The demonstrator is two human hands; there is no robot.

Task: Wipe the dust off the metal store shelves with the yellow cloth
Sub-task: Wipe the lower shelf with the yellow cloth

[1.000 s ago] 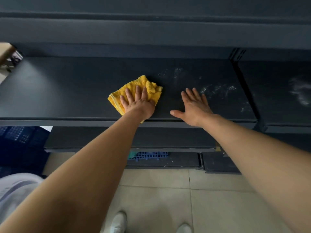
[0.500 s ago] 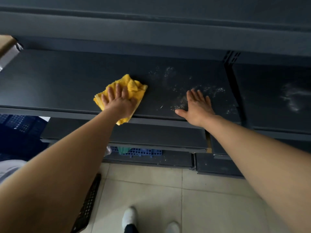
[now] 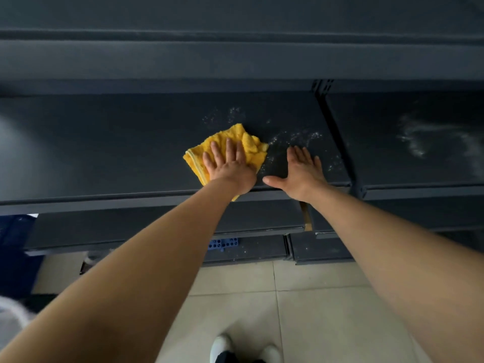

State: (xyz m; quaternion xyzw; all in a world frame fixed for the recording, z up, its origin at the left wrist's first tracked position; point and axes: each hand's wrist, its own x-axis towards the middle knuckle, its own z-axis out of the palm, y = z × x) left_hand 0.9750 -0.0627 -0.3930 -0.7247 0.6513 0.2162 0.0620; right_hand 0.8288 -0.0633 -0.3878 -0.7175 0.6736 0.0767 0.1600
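From your head camera, your left hand presses flat on the yellow cloth, fingers spread apart, on the dark metal shelf near its front edge. Your right hand lies palm-down just at 3 o'clock of the cloth, fingers together, thumb out, gripping nothing. White dust speckles the shelf at 1 o'clock of the cloth; a larger smear marks the neighbouring shelf.

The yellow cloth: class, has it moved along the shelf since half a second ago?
Yes. The yellow cloth has slid right, toward the dust specks, which it now touches, under the left hand.
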